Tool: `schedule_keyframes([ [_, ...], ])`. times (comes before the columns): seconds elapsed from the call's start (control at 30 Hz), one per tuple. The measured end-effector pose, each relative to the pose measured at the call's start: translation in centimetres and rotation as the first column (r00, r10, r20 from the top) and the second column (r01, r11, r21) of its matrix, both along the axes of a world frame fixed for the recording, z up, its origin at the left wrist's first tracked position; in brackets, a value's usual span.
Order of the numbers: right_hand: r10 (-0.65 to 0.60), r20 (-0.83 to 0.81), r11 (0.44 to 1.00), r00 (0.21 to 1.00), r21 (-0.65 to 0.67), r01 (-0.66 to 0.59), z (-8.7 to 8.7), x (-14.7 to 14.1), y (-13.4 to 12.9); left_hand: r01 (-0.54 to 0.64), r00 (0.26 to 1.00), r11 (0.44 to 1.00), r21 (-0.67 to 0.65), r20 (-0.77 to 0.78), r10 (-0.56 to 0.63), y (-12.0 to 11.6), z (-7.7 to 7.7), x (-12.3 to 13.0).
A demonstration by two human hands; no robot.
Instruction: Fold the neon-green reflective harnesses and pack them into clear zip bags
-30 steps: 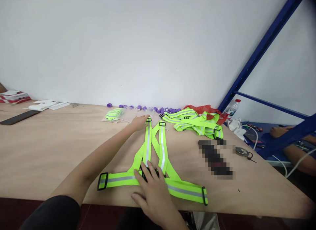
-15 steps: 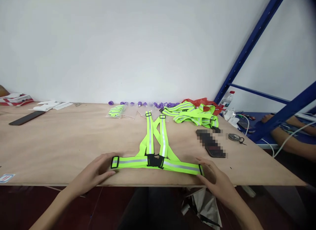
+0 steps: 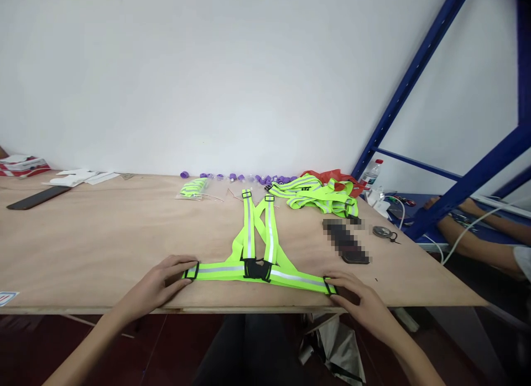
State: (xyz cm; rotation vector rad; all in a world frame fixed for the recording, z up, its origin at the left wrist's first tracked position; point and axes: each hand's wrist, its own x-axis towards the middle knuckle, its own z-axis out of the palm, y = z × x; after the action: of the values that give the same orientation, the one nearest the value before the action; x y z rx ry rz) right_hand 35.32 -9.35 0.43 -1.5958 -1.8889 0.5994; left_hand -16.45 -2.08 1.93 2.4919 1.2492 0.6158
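Note:
A neon-yellow reflective vest (image 3: 224, 271) made of straps with grey stripes lies near the table's front edge. Its waist strap runs sideways, joined by a black buckle (image 3: 257, 269) in the middle, and two shoulder straps reach toward the wall. My left hand (image 3: 160, 283) pinches the left end of the waist strap, fingers and thumb at its black slider (image 3: 191, 271). At the right end, my right hand (image 3: 363, 300) grips the strap by the other slider (image 3: 330, 286), fingertips on top and thumb at the near side.
Another heap of reflective straps (image 3: 321, 197) lies at the back right, beside a red bag (image 3: 338, 180). A bagged vest (image 3: 194, 187) and several purple caps (image 3: 232, 177) line the wall. A phone (image 3: 346, 242) and a round metal object (image 3: 384, 232) are at right. Another person's arm (image 3: 468, 236) shows beyond the blue frame (image 3: 456, 198).
The view has turned slightly right, so things appear shifted left. My right fingertips now lie over the right slider. The vest stays flat in the same layout.

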Motion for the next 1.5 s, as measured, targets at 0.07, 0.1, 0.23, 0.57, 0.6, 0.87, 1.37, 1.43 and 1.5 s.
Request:
schedule_keyframes([
  [0.07,0.004,0.01,1.0,1.0,-0.009,-0.004,0.4,-0.1,0.1,0.013,1.0,1.0,0.005,-0.02,-0.013,0.0,0.1,-0.1],
  [0.1,0.008,0.021,1.0,1.0,-0.016,-0.008,0.6,-0.1,0.1,0.019,0.999,1.0,0.008,-0.029,-0.019,0.1,0.2,-0.2],
  [0.23,0.023,0.055,0.998,0.998,-0.062,-0.02,0.8,-0.1,0.3,0.003,0.999,1.0,0.019,-0.041,-0.003,0.1,0.2,-0.3],
  [0.57,-0.048,-0.094,0.99,0.994,-0.135,0.035,0.9,-0.5,1.0,-0.046,0.999,0.998,-0.041,-0.001,0.046,0.4,0.4,0.2],
  [0.6,-0.056,-0.138,0.99,0.989,-0.138,0.036,1.0,-0.6,1.1,-0.044,0.999,0.998,-0.049,0.006,0.044,0.4,0.5,0.3],
  [0.87,0.026,-0.128,0.997,0.991,-0.076,-0.035,3.2,-0.8,1.9,-0.036,0.999,0.997,-0.069,0.005,0.036,0.2,1.5,0.0],
  [1.37,0.172,0.135,0.982,0.976,-0.1,-0.159,2.0,0.2,1.9,-0.029,0.994,1.0,-0.01,-0.108,0.027,0.1,1.7,-0.5],
  [1.43,0.153,0.135,0.985,0.979,-0.103,-0.14,1.6,0.3,1.7,-0.033,0.994,0.999,-0.012,-0.103,0.032,-0.1,1.7,-0.7],
  [1.5,0.142,0.136,0.986,0.98,-0.107,-0.128,1.3,0.4,1.6,-0.031,0.995,1.0,-0.005,-0.094,0.031,-0.2,1.8,-0.8],
])
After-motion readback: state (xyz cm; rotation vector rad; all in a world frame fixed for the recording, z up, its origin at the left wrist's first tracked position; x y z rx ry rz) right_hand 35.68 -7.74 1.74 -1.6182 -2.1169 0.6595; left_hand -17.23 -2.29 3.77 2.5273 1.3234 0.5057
